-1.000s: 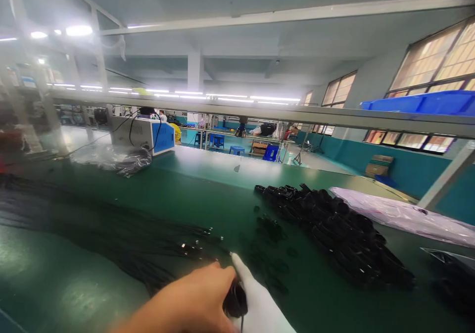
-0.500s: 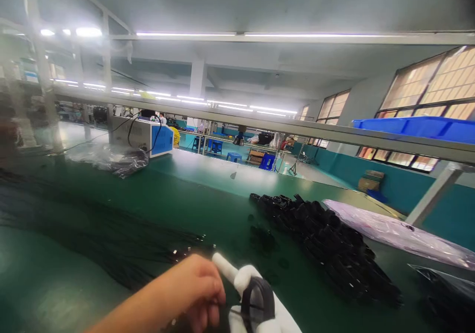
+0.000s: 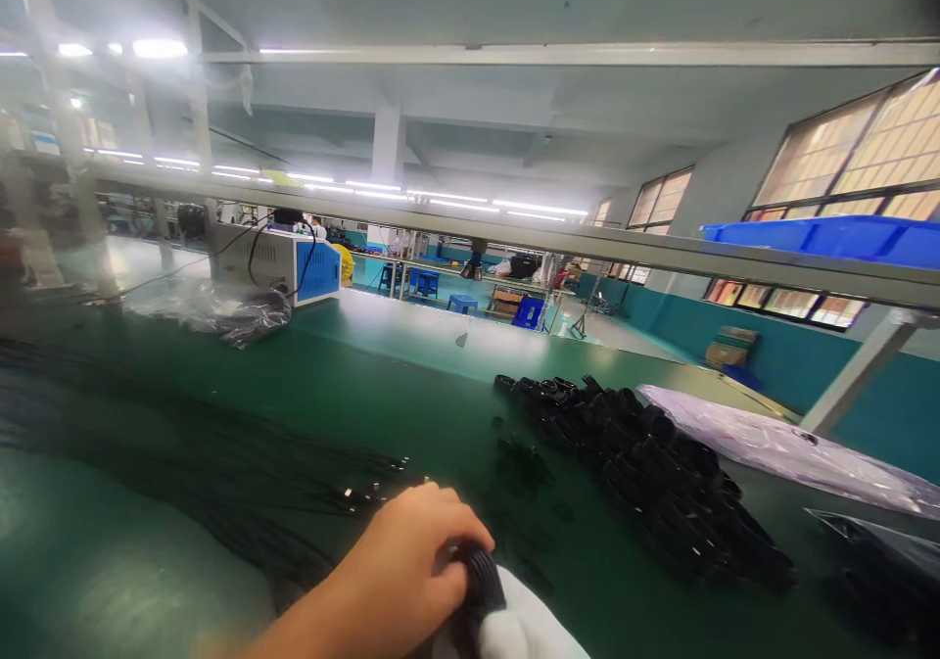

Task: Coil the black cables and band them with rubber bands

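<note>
A small coil of black cable point(image 3: 486, 581) is held low in the middle of the head view. My bare left hand point(image 3: 415, 566) is closed on its upper left side, thumb inside and fingers over the top. My right hand point(image 3: 533, 622), in a white glove, grips the coil from the lower right; the bottom edge cuts off most of it. Long loose black cables point(image 3: 183, 473) with small shiny ends lie to the left. To the right is a heap of similar black coils point(image 3: 646, 473). Small dark rings point(image 3: 523, 463) lie between the cables and the heap.
Clear plastic film point(image 3: 220, 308) lies by a blue and grey machine point(image 3: 317, 269) at the back left. A pinkish plastic-wrapped bundle point(image 3: 778, 444) and a clear bag of black items point(image 3: 881, 581) are at the right. A blue tray point(image 3: 822, 240) rests on the overhead rail.
My left hand has shifted right and up from beside the coil and now grips it. My gloved forefinger, earlier stretched out, is now hidden behind my left hand.
</note>
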### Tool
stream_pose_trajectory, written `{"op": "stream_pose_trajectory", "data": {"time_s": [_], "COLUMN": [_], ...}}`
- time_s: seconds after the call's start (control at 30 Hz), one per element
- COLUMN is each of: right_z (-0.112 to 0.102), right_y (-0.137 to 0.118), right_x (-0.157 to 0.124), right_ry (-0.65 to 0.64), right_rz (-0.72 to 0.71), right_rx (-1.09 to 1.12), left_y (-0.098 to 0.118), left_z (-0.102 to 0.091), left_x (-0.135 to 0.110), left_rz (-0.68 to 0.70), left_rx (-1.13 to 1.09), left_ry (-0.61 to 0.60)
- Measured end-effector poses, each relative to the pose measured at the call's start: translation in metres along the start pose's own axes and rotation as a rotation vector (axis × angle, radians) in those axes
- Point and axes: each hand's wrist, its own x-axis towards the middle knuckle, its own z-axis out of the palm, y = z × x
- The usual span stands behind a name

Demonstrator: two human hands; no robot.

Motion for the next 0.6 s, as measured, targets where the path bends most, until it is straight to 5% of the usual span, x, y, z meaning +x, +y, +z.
{"op": "stream_pose_trajectory", "data": {"time_s": [0.1,0.27,0.47,0.6], "right_z": [-0.002,0.002,0.003,0.003], "right_y": [0.007,0.014,0.011,0.014], "right_x": [0.012,0.028,0.029,0.023], "right_ry": [-0.042,-0.127,0.087,0.052], "right_rz": [0.034,0.171,-0.096,-0.086], "right_rx": [0.098,0.268,-0.287,-0.113], "left_y": [-0.004,-0.023,-0.036,-0.046], "left_z": [-0.003,-0.010,0.007,0.015], "left_x": [0.007,0.016,0.023,0.013], "left_rz": [-0.091,-0.265,-0.385,-0.378], "left_rx": [-0.042,-0.469,-0.491,-0.420], "left_ry": [0.022,-0.202,-0.006,0.091]}}
